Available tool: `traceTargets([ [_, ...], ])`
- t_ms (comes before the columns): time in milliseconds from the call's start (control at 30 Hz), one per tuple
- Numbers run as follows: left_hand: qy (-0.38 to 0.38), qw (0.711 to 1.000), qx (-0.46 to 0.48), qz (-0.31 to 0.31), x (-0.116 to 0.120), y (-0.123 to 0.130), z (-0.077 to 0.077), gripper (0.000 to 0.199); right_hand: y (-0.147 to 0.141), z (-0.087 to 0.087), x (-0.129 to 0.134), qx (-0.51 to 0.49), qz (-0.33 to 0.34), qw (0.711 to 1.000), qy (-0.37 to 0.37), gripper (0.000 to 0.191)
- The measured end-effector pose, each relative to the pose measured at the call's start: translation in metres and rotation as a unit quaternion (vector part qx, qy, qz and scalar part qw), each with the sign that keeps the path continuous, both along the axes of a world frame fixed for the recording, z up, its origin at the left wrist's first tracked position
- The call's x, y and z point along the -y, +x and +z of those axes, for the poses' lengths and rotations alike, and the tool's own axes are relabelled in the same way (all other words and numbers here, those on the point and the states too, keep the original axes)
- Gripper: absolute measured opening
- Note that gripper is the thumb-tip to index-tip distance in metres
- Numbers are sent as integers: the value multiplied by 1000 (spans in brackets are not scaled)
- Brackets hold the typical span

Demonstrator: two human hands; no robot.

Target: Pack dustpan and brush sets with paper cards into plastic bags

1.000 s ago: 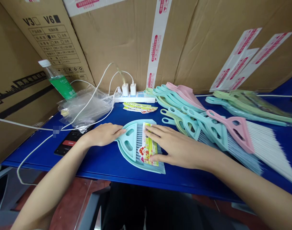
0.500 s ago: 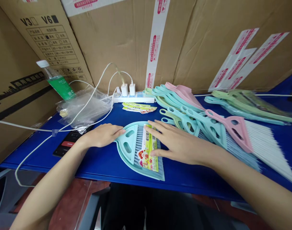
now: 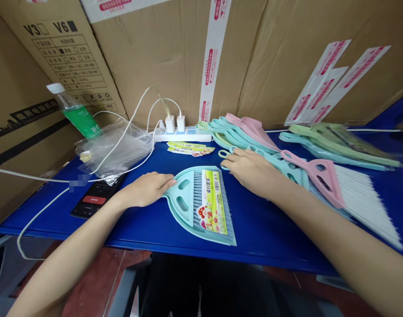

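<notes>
The left hand [image 3: 150, 189] was closed, thumb and fingers pinching the handle end of a light-blue dustpan [image 3: 183, 223] with a matching brush [image 3: 188, 192] nested in it, a printed label [image 3: 216, 202] across the bristles. The right hand [image 3: 249, 171] lay palm down, fingers bent and close together, over the handles of the loose brushes [image 3: 292, 169]; whether it gripped one could not be told. The left forearm slanted in from the lower left, past the phone [image 3: 95, 200]; the right came from the lower right, crossing before the bristles. The dustpan lay flat near the front edge of the table [image 3: 257, 233], whose blue surface stretched between its wide end and the right forearm.
</notes>
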State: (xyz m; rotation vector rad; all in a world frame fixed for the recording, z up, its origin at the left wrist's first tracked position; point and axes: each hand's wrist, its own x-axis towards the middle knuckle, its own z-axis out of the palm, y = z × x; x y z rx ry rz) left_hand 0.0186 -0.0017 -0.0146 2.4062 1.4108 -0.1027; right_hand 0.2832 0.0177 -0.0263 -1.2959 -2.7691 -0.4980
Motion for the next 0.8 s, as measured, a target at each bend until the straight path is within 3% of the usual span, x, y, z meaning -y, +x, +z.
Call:
traceTargets([
  [333,7,998,59,-27,1,1,-1,34,-10,-3,-3,13,-36,999,31,27],
  [533,32,996,72,-28,1,3,-3,33,-5,-2,1,-27,10,998,58,24],
  [667,39,997,55,-28,0,3,-5,31,-4,-3,3,-56,60,996,27,23],
  [800,35,999,34,-19,0,3,-5,29,-5,-6,4,-58,56,997,10,28],
])
